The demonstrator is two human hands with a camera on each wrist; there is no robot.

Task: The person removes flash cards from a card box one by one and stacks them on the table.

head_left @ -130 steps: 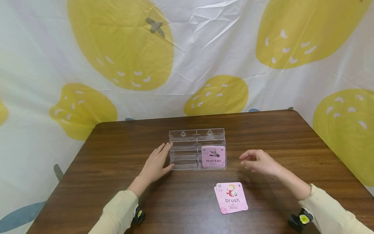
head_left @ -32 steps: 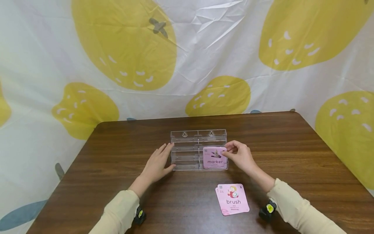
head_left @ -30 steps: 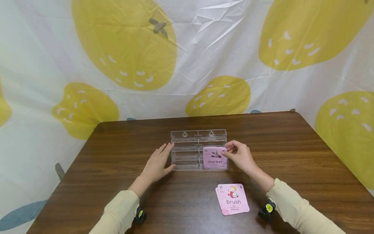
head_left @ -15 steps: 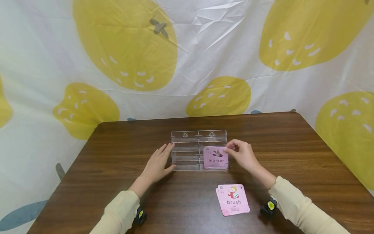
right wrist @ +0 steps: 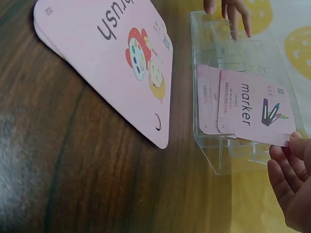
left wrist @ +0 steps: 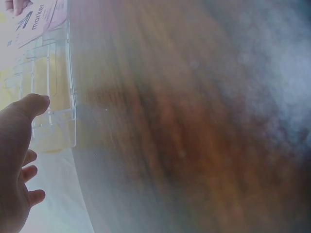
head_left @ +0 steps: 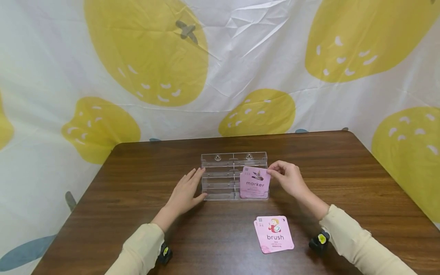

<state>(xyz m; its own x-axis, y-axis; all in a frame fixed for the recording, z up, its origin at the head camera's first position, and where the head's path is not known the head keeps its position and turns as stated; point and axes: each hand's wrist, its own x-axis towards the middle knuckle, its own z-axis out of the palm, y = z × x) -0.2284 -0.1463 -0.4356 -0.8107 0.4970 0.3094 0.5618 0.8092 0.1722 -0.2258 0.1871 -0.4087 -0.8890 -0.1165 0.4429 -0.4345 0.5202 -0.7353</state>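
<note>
A clear plastic tiered rack (head_left: 218, 175) has the left hand (head_left: 183, 194) — fingers extended — touching its left side. Before it lie square pink cards (head_left: 274, 235), “brush” uppermost; at its lower right, the right hand (head_left: 289, 180) pinches a tilted pink “marker” card (head_left: 255, 185).

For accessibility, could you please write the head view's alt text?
A right hand pinches a square pink "marker" card tilted at a clear plastic rack, a left hand beside it. Square pink cards, "brush" uppermost, lie on the brown wooden table.
</note>
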